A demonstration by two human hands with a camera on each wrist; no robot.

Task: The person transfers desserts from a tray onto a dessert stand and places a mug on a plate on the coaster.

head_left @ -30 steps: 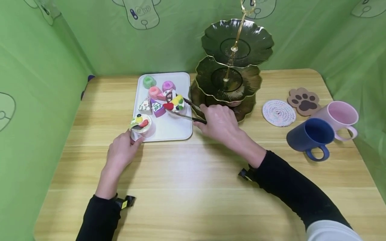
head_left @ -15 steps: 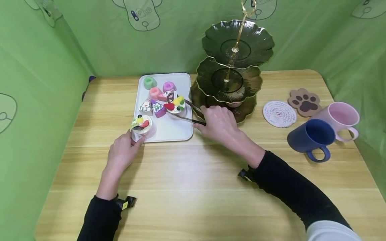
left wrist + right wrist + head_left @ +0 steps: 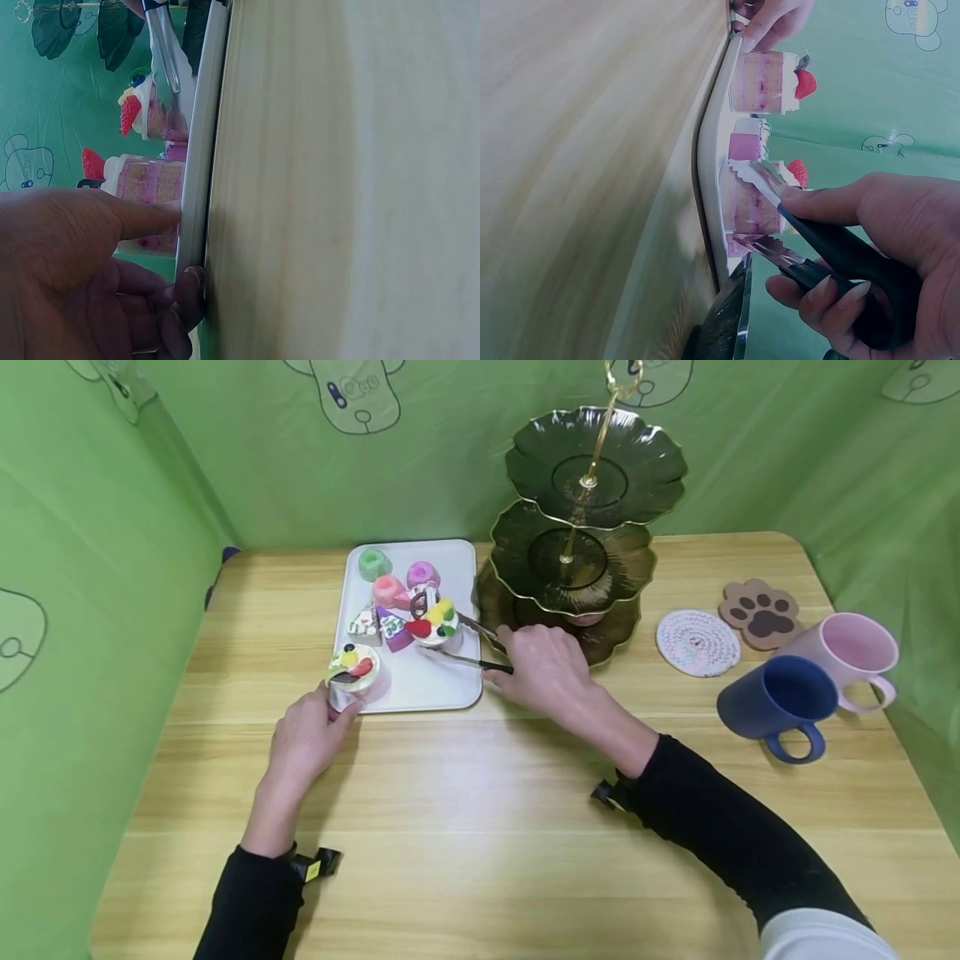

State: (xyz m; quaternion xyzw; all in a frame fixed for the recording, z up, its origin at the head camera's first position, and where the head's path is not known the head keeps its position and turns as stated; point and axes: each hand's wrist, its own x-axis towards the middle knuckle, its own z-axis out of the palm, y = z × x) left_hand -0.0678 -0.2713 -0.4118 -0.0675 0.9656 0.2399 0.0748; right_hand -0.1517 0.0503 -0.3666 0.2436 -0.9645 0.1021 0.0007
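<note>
In the head view my left hand [image 3: 307,735] grips the front left corner of a white tray [image 3: 450,685], thumb on top and fingers at the underside. Beside that thumb stands a clear cup of layered cake [image 3: 356,667] topped with fruit. My right hand [image 3: 551,668] holds tongs [image 3: 840,259] with black handles and serrated metal ends. The tong ends stand apart on either side of a second fruit-topped cake cup [image 3: 435,622] on the tray; whether both touch it, I cannot tell. Behind it lie several cake wedges [image 3: 393,631] and ring-shaped cakes [image 3: 388,592].
A dark green tiered stand [image 3: 592,468] with gold rims rises right behind my right hand. Farther right lie a round woven coaster [image 3: 698,643] and a paw-shaped coaster [image 3: 761,614]. A blue mug [image 3: 780,697] and a pink mug [image 3: 851,647] stand near the table's right edge.
</note>
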